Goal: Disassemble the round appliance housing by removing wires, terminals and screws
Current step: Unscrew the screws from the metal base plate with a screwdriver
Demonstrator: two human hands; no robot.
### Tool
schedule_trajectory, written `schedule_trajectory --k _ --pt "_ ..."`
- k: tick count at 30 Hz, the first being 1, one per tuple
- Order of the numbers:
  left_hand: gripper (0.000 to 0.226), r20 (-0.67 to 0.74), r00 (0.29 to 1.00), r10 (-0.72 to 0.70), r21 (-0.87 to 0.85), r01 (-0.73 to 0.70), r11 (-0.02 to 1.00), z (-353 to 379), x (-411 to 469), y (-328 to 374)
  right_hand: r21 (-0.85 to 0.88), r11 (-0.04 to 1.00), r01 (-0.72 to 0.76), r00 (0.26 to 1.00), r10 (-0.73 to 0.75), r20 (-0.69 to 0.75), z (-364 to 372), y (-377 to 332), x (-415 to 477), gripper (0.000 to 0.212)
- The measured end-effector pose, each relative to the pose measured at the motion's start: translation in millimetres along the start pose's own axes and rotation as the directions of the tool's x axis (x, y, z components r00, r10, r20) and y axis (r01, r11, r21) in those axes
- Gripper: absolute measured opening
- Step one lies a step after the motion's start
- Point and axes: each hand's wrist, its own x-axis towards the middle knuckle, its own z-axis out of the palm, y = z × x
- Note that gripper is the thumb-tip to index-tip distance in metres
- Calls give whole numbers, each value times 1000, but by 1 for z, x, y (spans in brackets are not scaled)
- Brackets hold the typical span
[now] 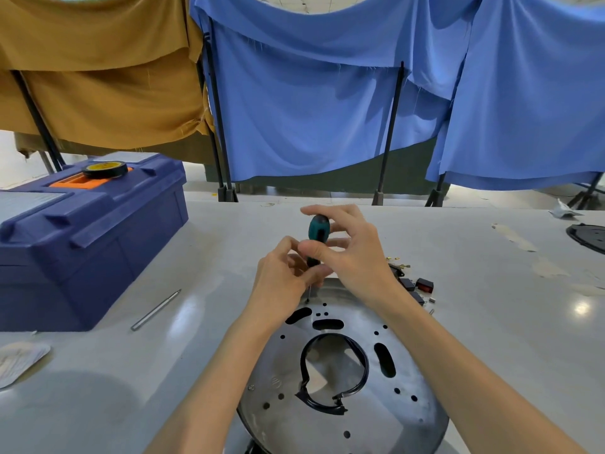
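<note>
The round metal housing [402, 371] lies flat at the near edge of the table, full of holes and slots, with a black ring [360, 362] around its middle opening. A green-and-black screwdriver [317, 234] stands upright over the housing's far rim, its thin tip touching the plate. My right hand [350, 253] grips the handle from the right. My left hand [281, 276] pinches the lower shaft from the left. The screw under the tip is too small to see.
A blue toolbox [98, 237] with a black tape roll [104, 169] on its lid stands at the left. A loose metal bit [156, 310] lies beside it. Removed black switches and small brass terminals [415, 283] sit right of the hands. A dark round part [589, 235] lies far right.
</note>
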Motion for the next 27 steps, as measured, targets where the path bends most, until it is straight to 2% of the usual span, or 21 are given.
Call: schedule_trajectory --k 3,6,9,11,13,16,19,21,23,27 --pt "26 69 997 17 58 -21 998 0 -1 -1 8 1000 -21 999 21 -42 -1 1 2 41" --pt "22 107 994 -21 -10 22 1000 0 0 -1 78 996 -35 998 39 -52 -4 2 2 42" --pt "10 31 999 -26 -11 27 1000 0 2 -1 66 997 -34 999 36 -31 -3 2 -1 33" --pt "28 -21 1000 -20 17 21 1000 0 2 -1 -18 999 -34 999 33 -44 -1 2 -1 29" --pt "28 9 1000 -4 20 4 1000 -1 0 -1 -48 998 -29 997 25 -70 -2 1 0 37" --pt "13 89 996 -4 -37 8 999 -1 -1 0 1 1000 -19 998 19 -63 -4 0 1 49" --pt "12 36 999 -29 -30 31 999 0 1 1 4 1000 9 999 -9 -32 -2 -1 -1 36" --pt "14 -8 999 -32 18 32 999 0 1 3 -3 1000 6 1000 -6 -26 0 -1 -1 36" --pt "24 -5 999 -35 21 35 999 -1 0 1 0 1000 0 999 0 -38 -1 0 0 40" --pt "28 -3 1000 0 109 0 994 -3 -1 -3 53 998 26 995 -21 -95 -3 1 -1 35"
